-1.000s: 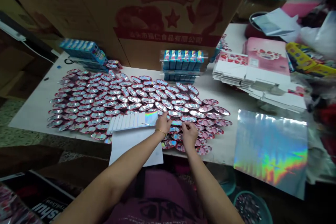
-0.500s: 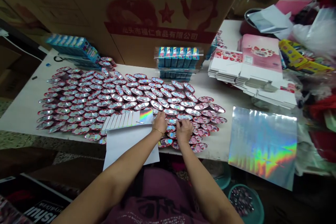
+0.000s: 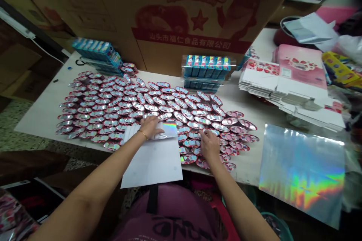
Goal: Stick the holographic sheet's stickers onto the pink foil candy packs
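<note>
My left hand (image 3: 151, 127), wearing a thin bangle, is closed at the folded-over silver strip (image 3: 169, 130) of a white backing sheet (image 3: 154, 163). One end of that strip shows rainbow colours. My right hand (image 3: 210, 144) rests among the oval packs, fingers bent together over them; what its fingertips hold, if anything, is hidden. Many oval packs (image 3: 113, 103) with red edges and shiny silver tops stand packed in rows. Those at the right end (image 3: 239, 145) show pink round centres instead.
A big cardboard box (image 3: 175, 19) backs the white table (image 3: 39, 109). Wrapped blue packs (image 3: 207, 69) stand before it, with more blue packs (image 3: 96, 54) at left. Flat pink cartons (image 3: 301, 64) are stacked at right. A holographic sheet (image 3: 302, 173) overhangs the front edge.
My left hand has moved left from the oval packs onto the silver strip. The right hand stays over the packs. The whole view has shifted, so things appear farther right.
</note>
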`<state>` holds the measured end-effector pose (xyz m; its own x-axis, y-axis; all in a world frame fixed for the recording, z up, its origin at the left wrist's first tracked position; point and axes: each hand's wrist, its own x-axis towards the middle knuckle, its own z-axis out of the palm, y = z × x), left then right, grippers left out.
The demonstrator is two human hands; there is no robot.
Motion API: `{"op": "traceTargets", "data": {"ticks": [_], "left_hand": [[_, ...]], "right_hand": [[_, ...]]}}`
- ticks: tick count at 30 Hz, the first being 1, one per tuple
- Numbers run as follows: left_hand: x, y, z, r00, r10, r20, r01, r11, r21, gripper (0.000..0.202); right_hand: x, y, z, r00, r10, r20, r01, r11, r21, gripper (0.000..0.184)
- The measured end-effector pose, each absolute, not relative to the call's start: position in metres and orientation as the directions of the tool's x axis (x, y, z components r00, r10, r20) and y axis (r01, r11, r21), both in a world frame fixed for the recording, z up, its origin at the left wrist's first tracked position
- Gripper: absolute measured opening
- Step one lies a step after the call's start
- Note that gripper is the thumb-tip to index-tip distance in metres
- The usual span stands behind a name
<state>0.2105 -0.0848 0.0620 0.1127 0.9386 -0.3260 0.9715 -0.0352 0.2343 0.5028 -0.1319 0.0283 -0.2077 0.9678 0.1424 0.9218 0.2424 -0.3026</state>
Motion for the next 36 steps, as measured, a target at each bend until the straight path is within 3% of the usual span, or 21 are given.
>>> {"op": "traceTargets", "data": {"ticks": [4, 10, 14, 18, 24, 29, 32, 36], "left_hand": [[0.212, -0.09, 0.045, 0.109, 0.954, -0.278, 0.96, -0.028, 0.28, 0.032], [0.205, -0.097, 0.026, 0.063, 0.988, -0.139, 0.922, -0.004, 0.388, 0.031], [0.198, -0.104, 0.013, 0.066, 0.996, -0.055, 0.891, -0.035, 0.452, 0.028], [0.192, -0.107, 0.003, 0.077, 0.997, -0.007, 0.86, -0.063, 0.507, 0.032], [0.188, -0.105, 0.0, 0.118, 0.992, 0.038, 0.822, -0.119, 0.557, 0.03], [0.187, -0.11, 0.0, 0.16, 0.985, 0.062, 0.834, -0.168, 0.525, 0.024], [0.184, -0.112, 0.001, 0.176, 0.983, 0.055, 0.844, -0.179, 0.505, 0.024], [0.2, -0.108, 0.023, 0.102, 0.993, 0.052, 0.816, -0.113, 0.567, 0.022]], "right_hand": [[0.435, -0.097, 0.038, -0.388, 0.902, 0.191, 0.808, 0.432, -0.4, 0.033], [0.36, -0.07, 0.023, -0.585, 0.811, 0.002, 0.784, 0.566, -0.254, 0.031], [0.36, -0.076, 0.011, -0.668, 0.744, 0.006, 0.725, 0.652, -0.221, 0.029], [0.363, -0.083, 0.009, -0.659, 0.752, 0.008, 0.732, 0.643, -0.224, 0.021], [0.358, -0.088, 0.01, -0.588, 0.805, 0.08, 0.73, 0.571, -0.375, 0.018], [0.369, -0.089, 0.037, -0.38, 0.916, 0.127, 0.558, 0.337, -0.758, 0.012], [0.392, -0.087, 0.064, -0.209, 0.975, 0.072, 0.389, 0.15, -0.909, 0.01], [0.435, -0.092, 0.09, -0.106, 0.988, -0.115, 0.197, -0.092, -0.976, 0.013]]}}
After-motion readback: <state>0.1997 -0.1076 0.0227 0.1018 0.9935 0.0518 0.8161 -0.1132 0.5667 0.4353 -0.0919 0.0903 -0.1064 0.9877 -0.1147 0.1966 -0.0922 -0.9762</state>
